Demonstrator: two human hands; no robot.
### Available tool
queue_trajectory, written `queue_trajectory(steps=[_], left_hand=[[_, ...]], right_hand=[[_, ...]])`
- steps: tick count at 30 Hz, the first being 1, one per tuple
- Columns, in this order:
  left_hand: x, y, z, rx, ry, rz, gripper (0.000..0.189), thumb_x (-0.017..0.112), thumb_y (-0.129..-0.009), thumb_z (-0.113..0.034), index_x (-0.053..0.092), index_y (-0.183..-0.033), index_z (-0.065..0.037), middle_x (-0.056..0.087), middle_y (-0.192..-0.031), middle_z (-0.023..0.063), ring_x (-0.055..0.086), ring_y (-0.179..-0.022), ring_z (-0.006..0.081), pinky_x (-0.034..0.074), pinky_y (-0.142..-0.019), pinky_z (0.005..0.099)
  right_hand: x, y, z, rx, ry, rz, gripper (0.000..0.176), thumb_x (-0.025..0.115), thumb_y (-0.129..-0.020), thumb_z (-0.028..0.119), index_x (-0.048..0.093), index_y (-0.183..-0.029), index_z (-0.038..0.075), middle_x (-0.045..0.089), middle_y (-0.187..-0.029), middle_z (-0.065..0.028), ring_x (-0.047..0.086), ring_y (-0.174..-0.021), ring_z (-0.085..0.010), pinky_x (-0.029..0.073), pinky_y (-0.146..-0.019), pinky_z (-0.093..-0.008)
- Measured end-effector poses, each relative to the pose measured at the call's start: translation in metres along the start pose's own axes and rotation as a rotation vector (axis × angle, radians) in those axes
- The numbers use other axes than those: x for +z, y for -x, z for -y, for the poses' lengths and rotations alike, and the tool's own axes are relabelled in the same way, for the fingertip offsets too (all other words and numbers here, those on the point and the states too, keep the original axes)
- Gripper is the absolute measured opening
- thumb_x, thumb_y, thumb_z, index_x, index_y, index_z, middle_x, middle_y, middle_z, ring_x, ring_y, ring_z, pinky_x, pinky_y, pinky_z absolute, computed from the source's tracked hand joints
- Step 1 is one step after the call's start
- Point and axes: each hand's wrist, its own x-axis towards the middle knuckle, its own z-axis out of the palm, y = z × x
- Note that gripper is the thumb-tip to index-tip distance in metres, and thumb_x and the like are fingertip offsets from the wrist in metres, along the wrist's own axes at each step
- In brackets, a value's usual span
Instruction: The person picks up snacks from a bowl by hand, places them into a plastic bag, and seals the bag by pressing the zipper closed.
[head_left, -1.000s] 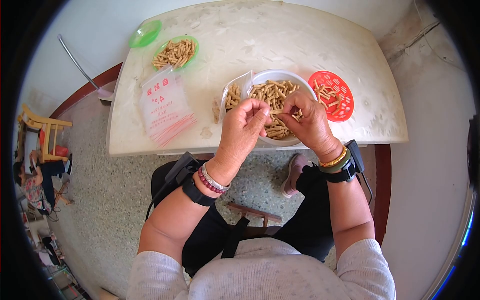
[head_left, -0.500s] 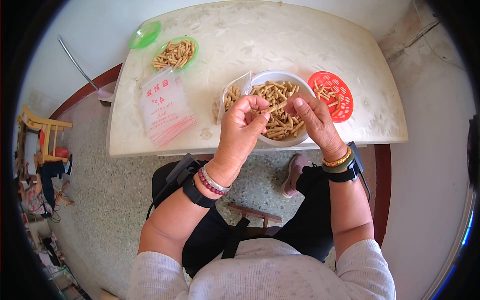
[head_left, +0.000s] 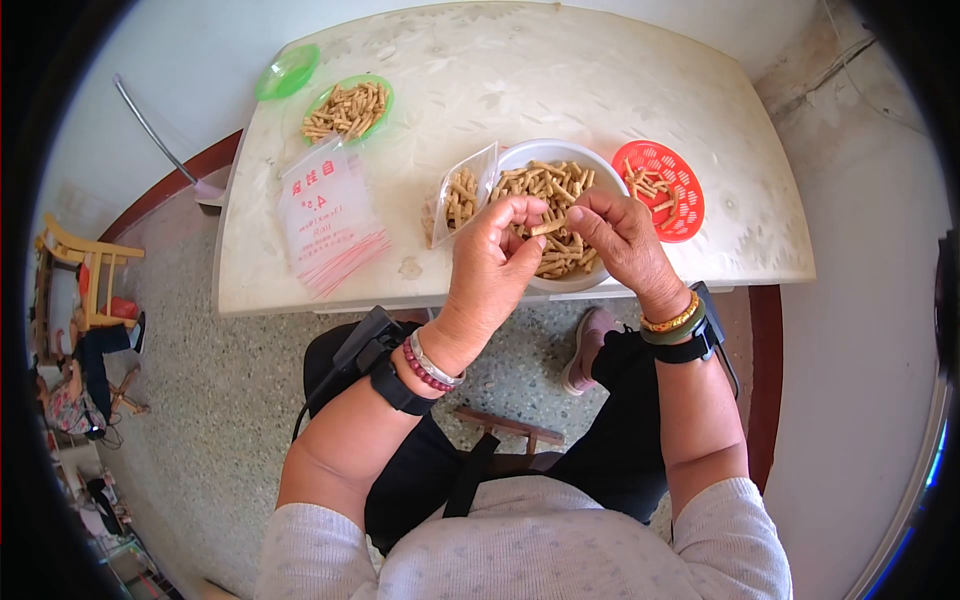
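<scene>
Over the white bowl [head_left: 562,146], at the near edge of the table [head_left: 600,80]: left hand [head_left: 488,262] and right hand [head_left: 625,245] each pinch one end of a single tan stick [head_left: 547,227], other fingers curled. Clear pouch [head_left: 462,195], part-filled with sticks, leans against the bowl's left side. Red basket [head_left: 688,215] sits just right of the bowl. Risk, as judged: the stick looks brittle, so an uneven pinch could snap it. A slip this close to the edge could drop pieces to the floor [head_left: 230,400].
</scene>
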Motion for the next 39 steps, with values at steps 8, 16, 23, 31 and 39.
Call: queue_trajectory(steps=[8,16,23,31,39], left_hand=[[-0.001,0.000,-0.002,-0.224,0.258,0.025,0.033,0.056,-0.095,-0.028,0.055,-0.115,-0.001,0.062,-0.092,0.0058,0.052,-0.064,0.0034,0.041,-0.053,0.0165],[-0.005,0.000,0.002,-0.407,0.480,0.010,0.038,0.046,-0.099,-0.036,0.058,-0.109,-0.001,0.062,-0.081,0.0060,0.051,-0.056,0.0053,0.035,-0.047,0.0172],[-0.007,-0.003,0.008,-0.401,0.511,0.068,0.025,0.054,-0.096,-0.029,0.061,-0.100,-0.006,0.061,-0.079,0.0028,0.050,-0.056,0.0051,0.034,-0.048,0.0171],[-0.009,-0.005,0.011,-0.452,0.639,0.051,0.015,0.062,-0.092,-0.021,0.062,-0.099,-0.007,0.062,-0.079,0.0025,0.050,-0.057,0.0059,0.036,-0.050,0.0183],[-0.007,0.002,0.015,-0.460,0.646,0.046,0.019,0.057,-0.095,-0.023,0.062,-0.099,-0.006,0.062,-0.077,0.0017,0.050,-0.056,0.0059,0.036,-0.049,0.0190]], right_hand=[[0.002,-0.002,-0.011,-0.008,-0.096,-0.097,0.010,0.064,-0.087,0.010,0.062,-0.094,0.003,0.060,-0.079,0.0002,0.050,-0.067,-0.0064,0.044,-0.062,-0.0225],[0.003,0.000,-0.008,-0.056,-0.208,-0.047,0.012,0.060,-0.088,0.002,0.060,-0.100,0.004,0.059,-0.086,0.0011,0.051,-0.076,-0.0059,0.045,-0.070,-0.0217],[0.001,0.000,-0.007,-0.082,-0.153,0.005,0.012,0.059,-0.087,0.000,0.060,-0.099,0.004,0.058,-0.086,0.0018,0.051,-0.077,-0.0065,0.045,-0.070,-0.0224],[0.005,0.000,-0.001,-0.064,-0.270,-0.061,0.015,0.060,-0.087,0.001,0.060,-0.102,0.004,0.060,-0.088,0.0015,0.051,-0.077,-0.0072,0.044,-0.071,-0.0218],[0.006,-0.003,0.000,-0.040,-0.253,-0.054,0.012,0.062,-0.087,0.004,0.060,-0.100,0.003,0.058,-0.083,0.0044,0.052,-0.076,-0.0031,0.044,-0.068,-0.0200]])
